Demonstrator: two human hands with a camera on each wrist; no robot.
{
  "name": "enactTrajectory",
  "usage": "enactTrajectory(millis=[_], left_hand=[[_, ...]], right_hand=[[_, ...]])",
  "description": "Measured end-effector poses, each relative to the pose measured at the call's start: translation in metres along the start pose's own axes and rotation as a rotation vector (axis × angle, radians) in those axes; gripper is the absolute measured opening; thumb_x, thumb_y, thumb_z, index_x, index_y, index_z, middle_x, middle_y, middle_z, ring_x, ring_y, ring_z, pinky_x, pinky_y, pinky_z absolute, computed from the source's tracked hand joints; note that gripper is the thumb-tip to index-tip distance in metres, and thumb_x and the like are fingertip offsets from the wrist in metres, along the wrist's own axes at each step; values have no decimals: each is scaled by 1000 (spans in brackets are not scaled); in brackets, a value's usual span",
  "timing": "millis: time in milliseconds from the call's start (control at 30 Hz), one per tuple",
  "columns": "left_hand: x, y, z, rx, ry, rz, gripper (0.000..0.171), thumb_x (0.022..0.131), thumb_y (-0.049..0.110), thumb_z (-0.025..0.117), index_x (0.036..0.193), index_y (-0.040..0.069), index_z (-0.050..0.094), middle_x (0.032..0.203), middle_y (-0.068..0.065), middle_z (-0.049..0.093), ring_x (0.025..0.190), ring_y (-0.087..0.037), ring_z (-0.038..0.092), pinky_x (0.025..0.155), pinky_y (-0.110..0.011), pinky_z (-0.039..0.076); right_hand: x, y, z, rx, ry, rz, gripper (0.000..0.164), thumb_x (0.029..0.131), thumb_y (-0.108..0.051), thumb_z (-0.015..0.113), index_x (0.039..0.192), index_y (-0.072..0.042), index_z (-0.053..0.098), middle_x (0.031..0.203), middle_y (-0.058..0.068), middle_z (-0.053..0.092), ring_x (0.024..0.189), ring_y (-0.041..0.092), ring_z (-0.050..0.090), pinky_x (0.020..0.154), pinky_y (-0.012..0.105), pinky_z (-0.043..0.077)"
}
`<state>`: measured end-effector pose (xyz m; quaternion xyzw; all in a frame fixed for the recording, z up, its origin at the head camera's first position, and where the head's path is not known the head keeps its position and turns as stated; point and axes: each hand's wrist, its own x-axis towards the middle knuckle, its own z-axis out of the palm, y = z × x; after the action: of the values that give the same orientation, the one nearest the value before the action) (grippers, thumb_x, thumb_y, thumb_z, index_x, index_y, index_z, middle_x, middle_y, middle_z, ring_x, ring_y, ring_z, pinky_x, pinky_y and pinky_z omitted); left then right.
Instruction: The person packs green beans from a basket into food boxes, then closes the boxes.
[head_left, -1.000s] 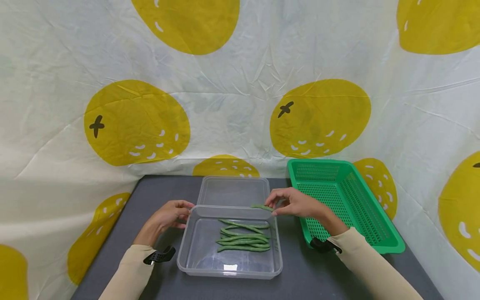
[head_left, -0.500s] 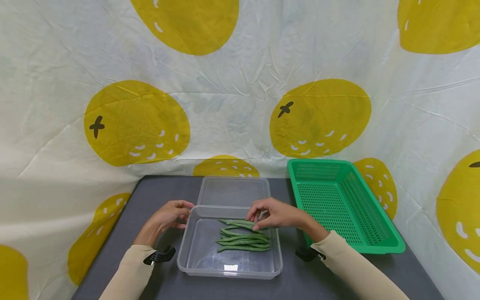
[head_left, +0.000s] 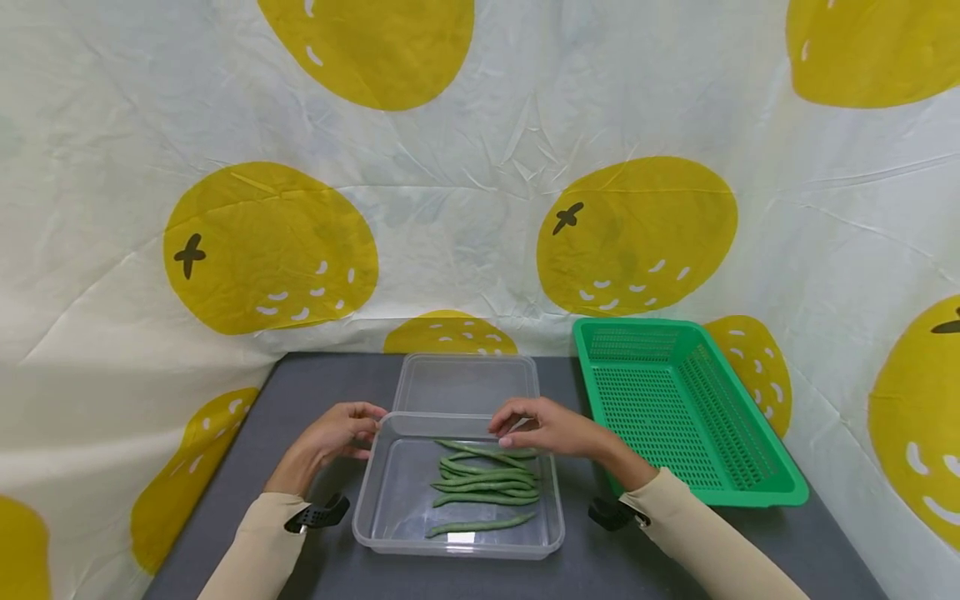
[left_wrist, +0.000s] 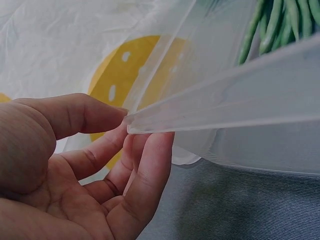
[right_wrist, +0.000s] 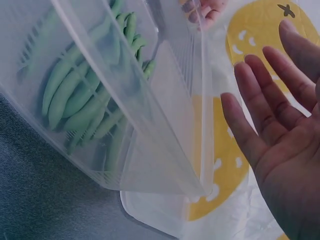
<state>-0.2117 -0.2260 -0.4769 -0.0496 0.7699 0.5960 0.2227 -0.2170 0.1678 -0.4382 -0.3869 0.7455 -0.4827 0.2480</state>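
Observation:
A clear plastic container (head_left: 401, 500) holds several green beans (head_left: 487, 481) lying side by side. One more green bean (head_left: 480, 526) lies apart from them, nearer the container's front wall. At the back left corner my left hand (head_left: 345, 433) pinches the rim between thumb and fingers; the left wrist view shows the thumb (left_wrist: 87, 115) on top and fingertips beneath. My right hand (head_left: 551, 427) hovers over the back right of the container, partly covering the bean ends. With nothing between them, its fingers (right_wrist: 260, 100) are spread and slightly bent in the right wrist view.
Behind the container a clear flat lid (head_left: 465, 383) lies on the dark grey tabletop (head_left: 322, 379). To the right stands a green perforated basket (head_left: 645, 408), close to my right forearm. A white curtain (head_left: 450, 233) printed with yellow fruit hangs at the back and sides.
My right hand brought a green bean leftward over the container and let go of it. A single bean now lies near the front wall. The left hand stayed at the rim.

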Motion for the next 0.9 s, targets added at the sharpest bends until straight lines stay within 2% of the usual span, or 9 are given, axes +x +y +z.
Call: enactTrajectory(millis=[133,300,400,600,767,900], left_hand=[[-1,0,-1,2,5,9,40,95,8,61,132,-8,56,108,-19,69,85,-21,66,69,-39,60],[-2,1,0,1,10,10,39,95,7,61,132,-8,57,106,-17,70,84,-22,66,68,-39,60],[-2,1,1,3,9,9,39,96,7,60,132,-8,56,106,-17,70,84,-21,67,67,-38,60],[0,1,1,3,9,8,39,96,6,60,132,-8,56,106,-18,70,83,-20,67,67,-37,60],[1,2,0,9,8,-1,40,95,6,60,132,-8,57,106,-18,69,83,-20,67,68,-38,60],[2,5,-1,31,21,-7,39,94,8,61,130,-7,59,104,-18,69,81,-20,66,68,-38,60]], right_hand=[[-4,1,-1,4,51,33,27,102,-20,62,128,-12,64,125,6,65,116,27,63,98,34,53],[-7,4,0,4,108,49,26,102,-20,62,127,-14,65,124,6,65,113,29,63,91,34,55],[-8,6,1,8,141,60,25,102,-21,61,126,-15,65,125,5,65,113,31,62,91,34,55],[-9,4,1,21,211,108,28,104,-26,59,129,-15,64,127,6,65,115,33,59,93,42,54],[-10,2,3,22,286,168,36,105,-33,56,135,-14,60,135,9,61,119,28,58,97,51,50],[-8,1,4,118,389,228,42,106,-36,52,141,-13,55,143,9,56,130,30,53,108,53,45]])
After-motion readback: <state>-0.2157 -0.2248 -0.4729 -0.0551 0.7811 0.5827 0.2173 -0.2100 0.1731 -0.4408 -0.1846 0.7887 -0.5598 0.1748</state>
